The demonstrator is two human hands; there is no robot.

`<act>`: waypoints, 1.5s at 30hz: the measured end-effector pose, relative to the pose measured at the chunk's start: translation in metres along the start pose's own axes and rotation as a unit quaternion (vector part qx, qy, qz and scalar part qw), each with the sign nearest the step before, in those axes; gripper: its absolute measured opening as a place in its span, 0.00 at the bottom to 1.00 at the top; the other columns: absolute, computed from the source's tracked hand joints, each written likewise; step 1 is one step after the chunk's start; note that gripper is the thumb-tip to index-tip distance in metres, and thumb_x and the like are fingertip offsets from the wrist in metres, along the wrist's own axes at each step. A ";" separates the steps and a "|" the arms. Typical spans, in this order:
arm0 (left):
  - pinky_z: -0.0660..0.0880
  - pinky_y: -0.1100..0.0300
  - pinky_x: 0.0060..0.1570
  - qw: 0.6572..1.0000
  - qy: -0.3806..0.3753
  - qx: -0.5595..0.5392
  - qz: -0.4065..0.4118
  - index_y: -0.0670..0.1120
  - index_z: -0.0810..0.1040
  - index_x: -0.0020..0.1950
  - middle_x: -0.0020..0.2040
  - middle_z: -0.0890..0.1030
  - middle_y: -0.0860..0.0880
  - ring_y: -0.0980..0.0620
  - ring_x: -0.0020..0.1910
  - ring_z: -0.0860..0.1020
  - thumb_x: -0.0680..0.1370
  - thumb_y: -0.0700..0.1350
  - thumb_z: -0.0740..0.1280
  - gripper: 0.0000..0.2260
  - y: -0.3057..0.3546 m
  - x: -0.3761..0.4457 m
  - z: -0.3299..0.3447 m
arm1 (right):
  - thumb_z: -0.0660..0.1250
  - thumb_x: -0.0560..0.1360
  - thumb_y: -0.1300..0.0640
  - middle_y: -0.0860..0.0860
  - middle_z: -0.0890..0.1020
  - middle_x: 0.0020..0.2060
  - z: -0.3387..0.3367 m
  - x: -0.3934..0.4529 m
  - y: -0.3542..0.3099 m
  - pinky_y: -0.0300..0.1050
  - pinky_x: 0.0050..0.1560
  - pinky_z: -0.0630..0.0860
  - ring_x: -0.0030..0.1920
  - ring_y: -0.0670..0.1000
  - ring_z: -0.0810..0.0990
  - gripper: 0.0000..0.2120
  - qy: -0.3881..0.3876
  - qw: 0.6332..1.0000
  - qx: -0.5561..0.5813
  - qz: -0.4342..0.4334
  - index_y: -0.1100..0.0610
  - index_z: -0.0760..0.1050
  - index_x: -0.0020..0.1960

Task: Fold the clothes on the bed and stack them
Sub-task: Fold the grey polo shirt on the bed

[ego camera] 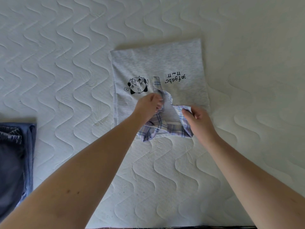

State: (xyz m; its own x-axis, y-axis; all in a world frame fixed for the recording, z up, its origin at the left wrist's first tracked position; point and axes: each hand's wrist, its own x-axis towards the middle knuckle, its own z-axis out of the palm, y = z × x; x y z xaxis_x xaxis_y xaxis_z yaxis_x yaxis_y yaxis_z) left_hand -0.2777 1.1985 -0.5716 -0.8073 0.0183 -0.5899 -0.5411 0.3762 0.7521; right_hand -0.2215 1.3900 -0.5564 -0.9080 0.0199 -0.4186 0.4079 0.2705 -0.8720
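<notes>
At the far left of the mattress [66, 63] lay our folded dark blue garment [14, 162], well apart from the work. Our left hand [148, 105] pinched the left side of the plaid collar [166, 129]; our right hand [198, 119] pinched its right side. The grey shirt [158, 63] lay flat in the middle of the bed, its long axis running straight away from both grips, equally near each hand.

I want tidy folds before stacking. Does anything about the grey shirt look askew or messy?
Yes. The grey shirt lies flat, but its plaid collar is bunched and turned open at the near edge, where the left hand and right hand pinch it. The dark blue garment at left looks already folded.
</notes>
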 end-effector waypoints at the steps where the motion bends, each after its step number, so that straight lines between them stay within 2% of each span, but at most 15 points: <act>1: 0.80 0.60 0.39 0.994 0.014 -0.098 -0.047 0.41 0.79 0.53 0.46 0.84 0.43 0.48 0.41 0.81 0.83 0.48 0.60 0.12 0.003 0.003 0.001 | 0.63 0.79 0.58 0.49 0.67 0.28 0.000 0.000 0.001 0.43 0.36 0.62 0.32 0.45 0.65 0.12 -0.017 1.000 -0.018 -0.004 0.57 0.75 0.37; 5: 0.79 0.59 0.34 0.987 0.058 -0.123 -0.088 0.43 0.79 0.48 0.41 0.85 0.45 0.51 0.35 0.83 0.78 0.56 0.67 0.15 0.011 0.018 0.003 | 0.60 0.81 0.55 0.37 0.79 0.37 0.000 0.001 0.000 0.31 0.41 0.67 0.39 0.37 0.75 0.12 -0.105 0.988 -0.113 -0.028 0.42 0.79 0.46; 7: 0.79 0.59 0.31 0.991 0.067 -0.064 -0.101 0.45 0.78 0.44 0.37 0.84 0.46 0.51 0.33 0.83 0.76 0.53 0.71 0.12 0.012 0.027 0.004 | 0.59 0.82 0.56 0.39 0.80 0.55 -0.001 0.003 -0.001 0.24 0.53 0.66 0.56 0.37 0.75 0.13 -0.155 0.974 -0.153 -0.065 0.48 0.78 0.62; 9: 0.81 0.55 0.36 0.991 0.084 0.046 -0.095 0.47 0.76 0.40 0.37 0.83 0.46 0.50 0.35 0.83 0.76 0.47 0.71 0.08 0.012 0.033 0.001 | 0.59 0.82 0.58 0.40 0.78 0.60 -0.003 0.006 0.001 0.25 0.57 0.66 0.61 0.37 0.73 0.15 -0.190 0.959 -0.189 -0.094 0.51 0.75 0.67; 13: 0.73 0.58 0.36 0.963 0.121 0.238 -0.024 0.50 0.72 0.38 0.36 0.78 0.52 0.51 0.37 0.77 0.76 0.49 0.71 0.11 0.007 0.032 -0.009 | 0.62 0.81 0.56 0.44 0.81 0.45 -0.001 0.015 0.007 0.38 0.43 0.67 0.44 0.43 0.77 0.10 -0.108 0.966 -0.221 -0.082 0.56 0.78 0.59; 17: 0.73 0.56 0.35 0.953 0.109 0.284 0.002 0.48 0.73 0.44 0.38 0.78 0.51 0.50 0.39 0.77 0.77 0.51 0.70 0.09 -0.001 0.026 -0.013 | 0.64 0.80 0.55 0.47 0.67 0.26 0.002 0.031 0.009 0.42 0.31 0.60 0.27 0.44 0.65 0.13 -0.026 0.974 -0.214 -0.066 0.54 0.69 0.37; 20: 0.75 0.54 0.37 0.959 0.103 0.262 0.001 0.46 0.74 0.46 0.39 0.78 0.50 0.50 0.38 0.77 0.77 0.56 0.69 0.13 0.000 0.026 -0.014 | 0.63 0.80 0.54 0.49 0.68 0.27 0.007 0.044 0.005 0.40 0.30 0.60 0.28 0.46 0.66 0.11 -0.017 0.974 -0.217 -0.058 0.57 0.70 0.40; 23: 0.75 0.57 0.38 0.953 0.053 0.297 -0.036 0.50 0.73 0.36 0.34 0.78 0.51 0.51 0.36 0.78 0.75 0.64 0.67 0.19 0.003 0.024 -0.008 | 0.63 0.80 0.52 0.45 0.70 0.29 0.015 0.056 0.001 0.34 0.30 0.62 0.30 0.44 0.68 0.07 -0.033 0.965 -0.251 -0.063 0.56 0.75 0.48; 27: 0.71 0.57 0.37 0.951 0.018 0.306 -0.041 0.49 0.71 0.40 0.36 0.77 0.52 0.51 0.37 0.76 0.72 0.57 0.74 0.16 -0.005 0.018 -0.006 | 0.62 0.81 0.50 0.47 0.75 0.38 0.021 0.068 0.003 0.43 0.36 0.62 0.37 0.49 0.72 0.15 -0.048 0.950 -0.302 -0.061 0.59 0.76 0.60; 30: 0.69 0.57 0.35 0.938 0.042 0.343 -0.036 0.48 0.70 0.45 0.38 0.76 0.51 0.51 0.37 0.75 0.74 0.60 0.71 0.17 -0.010 0.012 -0.008 | 0.65 0.79 0.51 0.46 0.72 0.34 0.022 0.069 0.003 0.43 0.33 0.60 0.34 0.48 0.71 0.12 -0.045 0.931 -0.348 -0.099 0.60 0.77 0.54; 33: 0.69 0.59 0.35 0.950 0.056 0.306 0.027 0.49 0.73 0.46 0.38 0.76 0.52 0.51 0.38 0.76 0.79 0.58 0.65 0.13 -0.015 0.007 -0.004 | 0.70 0.76 0.51 0.53 0.78 0.47 0.021 0.070 0.002 0.44 0.43 0.68 0.47 0.53 0.77 0.14 -0.041 0.922 -0.369 -0.108 0.58 0.78 0.57; 37: 0.67 0.62 0.44 0.954 -0.047 0.276 0.108 0.49 0.79 0.56 0.50 0.74 0.51 0.54 0.46 0.74 0.76 0.58 0.68 0.15 -0.012 0.007 0.002 | 0.73 0.73 0.49 0.51 0.81 0.49 0.010 0.067 0.001 0.42 0.46 0.70 0.49 0.51 0.78 0.18 -0.056 0.942 -0.324 -0.066 0.55 0.77 0.59; 39: 0.68 0.62 0.46 0.952 -0.057 0.286 0.093 0.50 0.80 0.53 0.49 0.73 0.52 0.54 0.46 0.73 0.75 0.56 0.71 0.12 -0.010 0.011 0.006 | 0.74 0.72 0.49 0.50 0.82 0.49 -0.003 0.060 0.003 0.42 0.47 0.71 0.48 0.50 0.79 0.18 -0.064 0.948 -0.308 -0.041 0.55 0.77 0.58; 42: 0.68 0.66 0.36 0.962 -0.063 0.263 0.049 0.53 0.78 0.43 0.43 0.77 0.55 0.56 0.41 0.75 0.73 0.53 0.74 0.07 -0.007 0.013 0.007 | 0.75 0.71 0.49 0.50 0.81 0.48 -0.019 0.041 0.006 0.42 0.48 0.72 0.48 0.50 0.79 0.18 -0.063 0.951 -0.302 -0.005 0.55 0.77 0.57; 45: 0.69 0.64 0.36 0.957 -0.049 0.274 0.079 0.50 0.75 0.43 0.39 0.76 0.54 0.57 0.37 0.74 0.74 0.50 0.74 0.08 -0.005 0.007 0.007 | 0.76 0.70 0.52 0.52 0.79 0.48 -0.024 0.021 0.009 0.47 0.50 0.74 0.47 0.51 0.78 0.17 -0.022 0.945 -0.325 -0.019 0.56 0.77 0.55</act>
State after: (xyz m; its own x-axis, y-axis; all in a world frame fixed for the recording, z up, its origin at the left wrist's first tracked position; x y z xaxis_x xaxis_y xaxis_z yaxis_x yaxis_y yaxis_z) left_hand -0.2791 1.2036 -0.5818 -0.8280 0.1913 -0.5271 -0.1887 0.7902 0.5831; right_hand -0.2387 1.4160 -0.5669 -0.9103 -0.0371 -0.4124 0.2170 0.8054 -0.5516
